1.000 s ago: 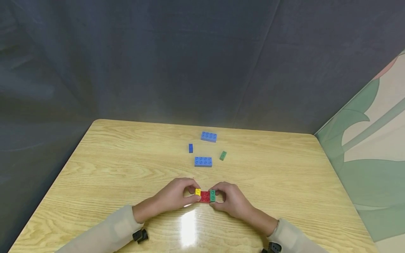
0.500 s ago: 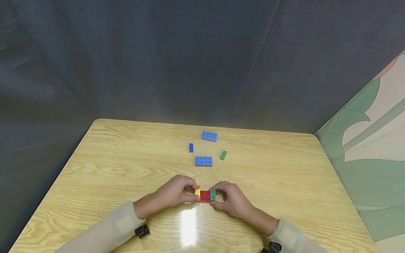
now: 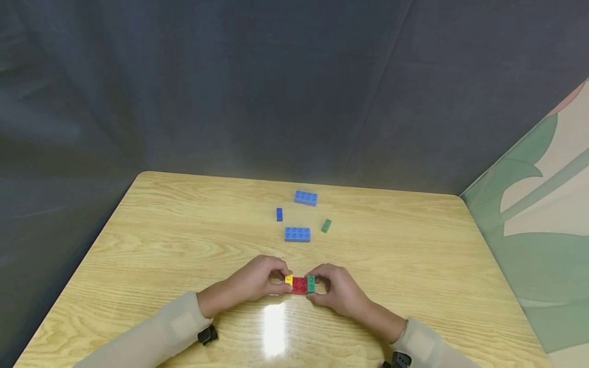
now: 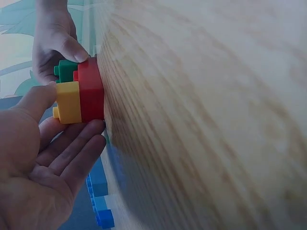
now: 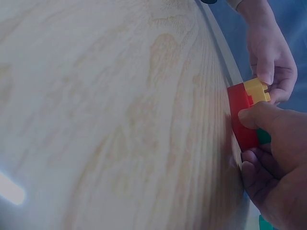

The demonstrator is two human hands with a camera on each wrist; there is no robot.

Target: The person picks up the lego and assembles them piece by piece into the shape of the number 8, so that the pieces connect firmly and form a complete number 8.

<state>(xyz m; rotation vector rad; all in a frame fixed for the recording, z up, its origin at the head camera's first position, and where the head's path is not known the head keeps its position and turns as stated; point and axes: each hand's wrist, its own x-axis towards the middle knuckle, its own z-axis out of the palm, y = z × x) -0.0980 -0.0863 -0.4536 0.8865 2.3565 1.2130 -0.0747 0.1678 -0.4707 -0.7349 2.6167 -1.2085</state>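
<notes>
A red brick [image 3: 299, 285] lies on the wooden table close to me, studs up. On its left end sits a yellow brick [image 3: 288, 279], and on its right end a green brick [image 3: 311, 284], with red studs showing between them. My left hand [image 3: 254, 279] pinches the yellow brick between thumb and index finger; its other fingers extend beneath it beside the red brick in the left wrist view. My right hand [image 3: 339, 290] grips the green brick, thumb at the near end and index at the far end. In the right wrist view that thumb [image 5: 247, 117] overlaps the red brick's side.
Beyond the hands lie two large blue bricks, a nearer one [image 3: 297, 234] and a farther one [image 3: 306, 198]. A small blue brick [image 3: 279, 214] and a small green brick [image 3: 326, 225] lie near them. A dark curtain [image 3: 294, 102] hangs behind the table [image 3: 161, 245].
My left wrist and forearm have shifted slightly to the right and away from me. Both hands keep the same hold, and the stacked bricks stay in place.
</notes>
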